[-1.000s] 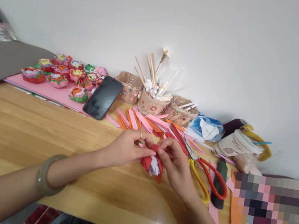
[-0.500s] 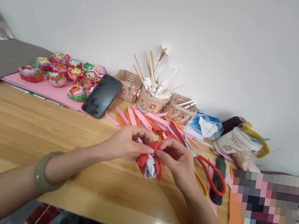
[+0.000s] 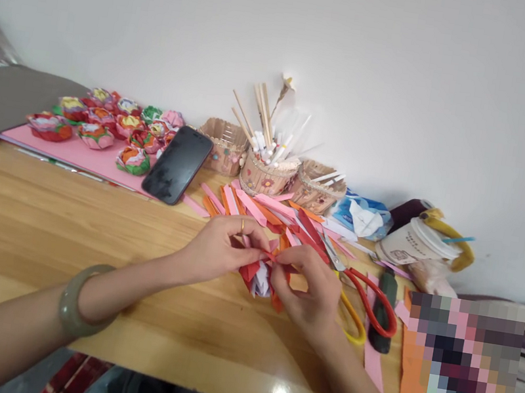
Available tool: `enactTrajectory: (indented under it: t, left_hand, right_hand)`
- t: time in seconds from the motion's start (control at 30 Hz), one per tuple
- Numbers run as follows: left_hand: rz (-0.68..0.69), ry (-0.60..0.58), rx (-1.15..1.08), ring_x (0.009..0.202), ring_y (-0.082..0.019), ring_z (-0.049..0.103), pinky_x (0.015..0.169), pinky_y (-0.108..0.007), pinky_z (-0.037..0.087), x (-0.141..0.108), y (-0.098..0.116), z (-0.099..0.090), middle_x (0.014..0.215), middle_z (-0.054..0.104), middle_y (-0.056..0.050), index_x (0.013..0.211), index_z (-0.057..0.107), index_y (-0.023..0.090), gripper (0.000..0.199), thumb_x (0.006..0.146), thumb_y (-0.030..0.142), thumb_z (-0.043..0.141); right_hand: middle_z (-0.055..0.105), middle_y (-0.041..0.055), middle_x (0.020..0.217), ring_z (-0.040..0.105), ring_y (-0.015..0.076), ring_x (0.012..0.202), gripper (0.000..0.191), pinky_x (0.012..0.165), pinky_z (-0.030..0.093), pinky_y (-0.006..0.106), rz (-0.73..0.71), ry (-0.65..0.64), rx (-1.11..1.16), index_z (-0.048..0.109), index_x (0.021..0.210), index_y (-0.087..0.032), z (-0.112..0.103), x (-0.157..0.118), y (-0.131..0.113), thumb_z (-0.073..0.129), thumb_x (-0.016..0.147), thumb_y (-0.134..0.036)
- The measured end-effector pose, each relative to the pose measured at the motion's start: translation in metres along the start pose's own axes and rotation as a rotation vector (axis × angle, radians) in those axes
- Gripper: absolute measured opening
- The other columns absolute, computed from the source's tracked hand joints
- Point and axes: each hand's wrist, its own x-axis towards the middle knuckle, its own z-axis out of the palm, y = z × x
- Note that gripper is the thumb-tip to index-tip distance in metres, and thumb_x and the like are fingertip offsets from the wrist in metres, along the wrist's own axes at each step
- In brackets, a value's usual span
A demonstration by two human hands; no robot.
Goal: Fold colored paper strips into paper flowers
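A folded paper flower [image 3: 261,281], red outside with white petals inside, hangs just above the wooden table [image 3: 135,243] between my hands. My left hand [image 3: 220,249] pinches a red part at its top edge from the left. From the right, my right hand [image 3: 308,283] has its thumb and forefinger closed on the same red paper. The fingertips of both hands almost meet there and partly hide the flower. Behind my hands lie folded pink, orange and red paper strips [image 3: 253,208].
Finished paper flowers [image 3: 95,135] stand on pink sheets at the back left, beside a black phone [image 3: 178,165]. Small baskets [image 3: 268,176] line the wall. Red-handled scissors [image 3: 372,307], a dark green tool [image 3: 384,315] and a white cup [image 3: 414,246] are at the right.
My right hand has turned slightly, with its fingers lower against the flower. The red flap that stood up between my fingertips is now folded down or hidden.
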Motion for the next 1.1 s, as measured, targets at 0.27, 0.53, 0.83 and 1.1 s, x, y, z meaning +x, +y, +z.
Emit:
enactTrajectory:
  t: [0.27, 0.53, 0.83, 1.1]
  left_hand:
    - [0.019, 0.048, 0.044, 0.065, -0.012, 0.061, 0.060, -0.022, 0.049, 0.001, -0.005, -0.001, 0.071, 0.067, -0.002, 0.069, 0.066, 0.015, 0.002, 0.067, 0.014, 0.066]
    - [-0.134, -0.078, 0.171, 0.067, -0.013, 0.064, 0.065, -0.024, 0.050, 0.010, -0.012, -0.009, 0.072, 0.070, -0.002, 0.072, 0.067, 0.015, 0.006, 0.069, 0.013, 0.063]
    - [0.425, -0.150, 0.571, 0.071, -0.014, 0.060, 0.066, -0.025, 0.048, 0.003, -0.015, -0.011, 0.074, 0.065, -0.005, 0.071, 0.062, 0.015, 0.016, 0.078, 0.013, 0.048]
    - [-0.137, -0.132, 0.103, 0.068, -0.013, 0.060, 0.062, -0.025, 0.049, 0.009, -0.010, -0.009, 0.083, 0.066, -0.004, 0.095, 0.064, 0.015, 0.022, 0.078, 0.026, 0.056]
  right_hand:
    - [0.065, 0.0017, 0.072, 0.060, 0.0132, 0.065, 0.007, 0.059, 0.049, 0.024, 0.290, -0.086, 0.064, 0.059, 0.074, -0.018, -0.001, 0.006, -0.001, 0.055, 0.076, -0.013]
    - [0.068, 0.0037, 0.073, 0.062, 0.0141, 0.065, 0.011, 0.061, 0.048, 0.025, 0.239, -0.119, -0.047, 0.063, 0.074, -0.018, 0.001, 0.005, 0.002, 0.054, 0.081, -0.018]
    - [0.064, 0.0029, 0.066, 0.057, 0.0116, 0.054, 0.016, 0.053, 0.042, 0.021, 0.110, -0.225, -0.377, 0.062, 0.071, -0.017, 0.001, 0.002, 0.005, 0.049, 0.080, -0.017]
    - [0.069, 0.0066, 0.086, 0.063, 0.0187, 0.082, 0.012, 0.071, 0.050, 0.029, -0.230, -0.061, -0.445, 0.064, 0.083, -0.019, 0.000, 0.001, 0.009, 0.055, 0.079, -0.011]
